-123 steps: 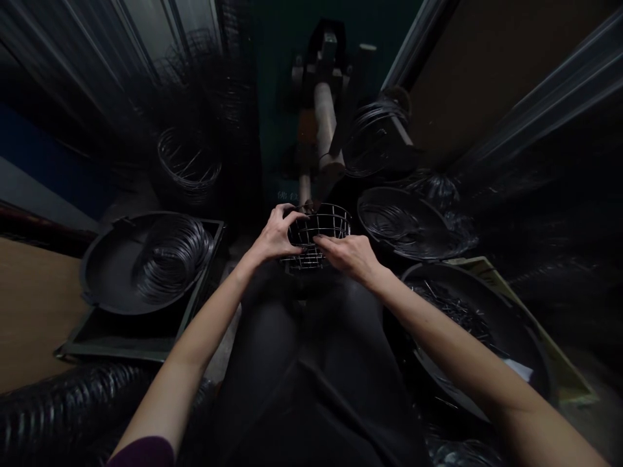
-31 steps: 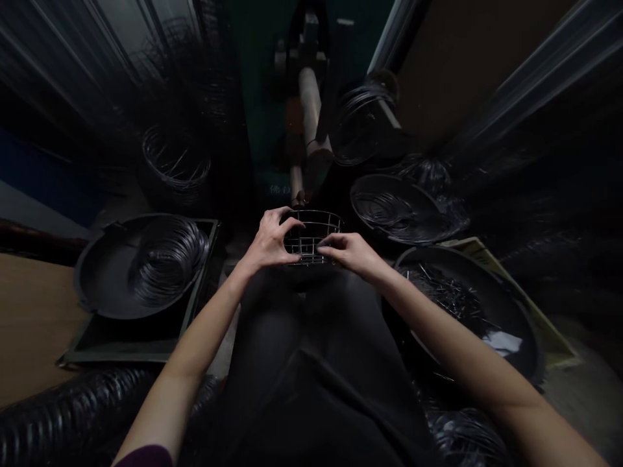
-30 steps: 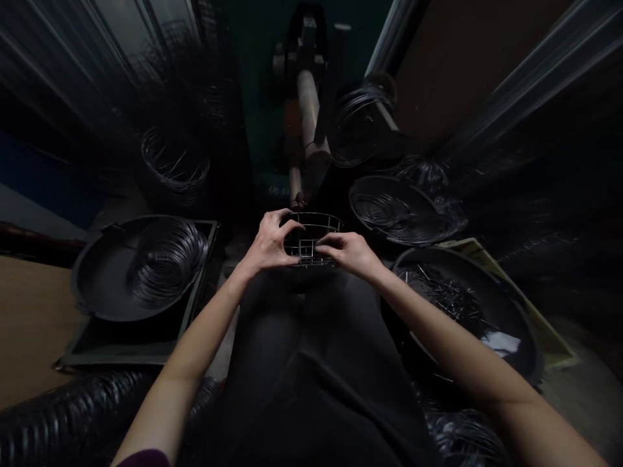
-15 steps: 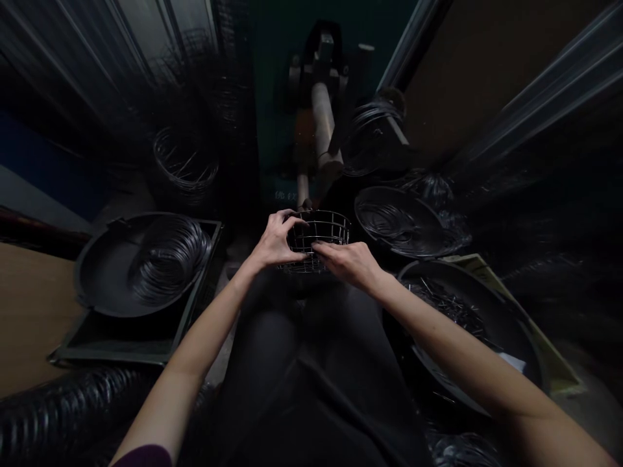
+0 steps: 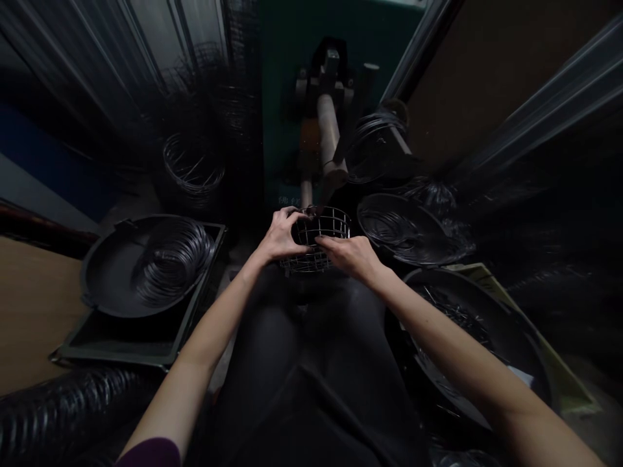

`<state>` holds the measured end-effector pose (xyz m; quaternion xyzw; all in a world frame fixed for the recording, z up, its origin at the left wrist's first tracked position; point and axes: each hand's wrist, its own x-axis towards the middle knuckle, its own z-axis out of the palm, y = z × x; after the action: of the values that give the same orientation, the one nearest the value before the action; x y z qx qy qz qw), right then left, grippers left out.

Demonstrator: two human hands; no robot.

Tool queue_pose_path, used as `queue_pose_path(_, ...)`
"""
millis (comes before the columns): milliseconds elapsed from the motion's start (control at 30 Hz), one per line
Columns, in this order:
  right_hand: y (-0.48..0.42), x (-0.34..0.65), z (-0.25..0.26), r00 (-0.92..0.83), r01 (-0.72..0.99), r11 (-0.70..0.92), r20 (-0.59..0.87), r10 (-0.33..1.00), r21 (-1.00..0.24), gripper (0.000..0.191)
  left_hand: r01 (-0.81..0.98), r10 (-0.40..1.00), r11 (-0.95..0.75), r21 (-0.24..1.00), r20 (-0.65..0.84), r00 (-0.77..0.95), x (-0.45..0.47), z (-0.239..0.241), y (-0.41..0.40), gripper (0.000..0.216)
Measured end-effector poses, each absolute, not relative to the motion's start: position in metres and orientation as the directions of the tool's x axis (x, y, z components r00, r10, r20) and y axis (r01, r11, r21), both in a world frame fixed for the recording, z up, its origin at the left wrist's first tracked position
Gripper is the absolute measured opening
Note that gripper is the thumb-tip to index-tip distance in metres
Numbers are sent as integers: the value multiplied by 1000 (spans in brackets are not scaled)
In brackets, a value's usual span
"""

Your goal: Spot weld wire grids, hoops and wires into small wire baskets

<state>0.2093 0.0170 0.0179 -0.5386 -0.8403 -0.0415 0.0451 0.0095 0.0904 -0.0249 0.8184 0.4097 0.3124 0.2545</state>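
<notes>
A round wire basket of thin metal rods sits between my hands, above my lap and just below the machine's electrode arms. My left hand grips the basket's left side, thumb and fingers curled around its wires. My right hand is closed at the near right side, its fingertips pinched on the wires by the rim. Whether a loose rod lies between those fingertips is too small to tell. The basket's near left part is hidden behind my hands.
On the left, a black pan with wire rings stands on a dark crate. At right are a pan of rings and a pan of short rods. A green machine stands ahead, wire baskets to its left.
The view has shifted slightly, so the surroundings sit lower and further right. My hands still hold the basket, which is turned or tilted a little, and the right fingertips lie nearer its rim.
</notes>
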Motion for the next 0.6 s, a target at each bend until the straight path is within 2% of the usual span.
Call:
queue_pose_path(200,22,210,17,-399,916,401,124,908,14,34,527,821,-548,650,294,490,8,-21,99,69)
queue_pose_path(367,15,220,9,-320,935,347,253,913,-72,31,537,831,-529,657,273,485,7,-17,104,67)
queue_pose_path(600,35,220,6,-211,965,252,346,914,-78,23,555,852,-498,666,258,455,10,-11,126,68)
